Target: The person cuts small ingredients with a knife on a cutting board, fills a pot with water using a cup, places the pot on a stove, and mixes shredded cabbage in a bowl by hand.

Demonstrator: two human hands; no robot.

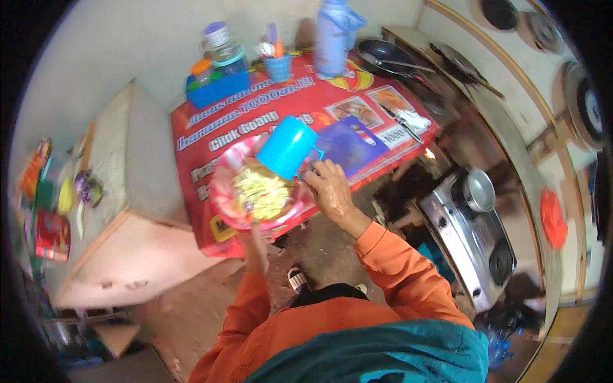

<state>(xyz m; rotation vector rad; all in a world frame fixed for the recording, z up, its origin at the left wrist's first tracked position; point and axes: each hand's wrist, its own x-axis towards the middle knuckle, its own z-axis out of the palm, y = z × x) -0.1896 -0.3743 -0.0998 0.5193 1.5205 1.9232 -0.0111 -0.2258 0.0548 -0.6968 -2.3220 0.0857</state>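
Observation:
A pink-and-white bowl (pixel 221 203) stands at the near left part of the red table, with pale yellow shredded food (pixel 262 191) in it. My right hand (pixel 328 184) is closed on the handle of a blue plastic mug (pixel 289 147). The mug is tipped over the bowl, its mouth towards the food; whether anything flows out cannot be seen. My left hand (pixel 254 244) holds the near rim of the bowl, its fingers partly hidden and blurred. A purple cutting board (pixel 352 146) lies right of the mug. Beyond it a knife (pixel 402 125) rests near a crumpled white thing (pixel 415 120).
On the red printed table cover (pixel 191 163) stand a blue basket (pixel 220 89) of jars, a blue utensil cup (pixel 278 69), a thermos flask (pixel 334 43) and a wok (pixel 383 52). A gas stove (pixel 452 234) bearing a metal pot (pixel 480 190) is at right; a pale cabinet (pixel 143 258) is at left.

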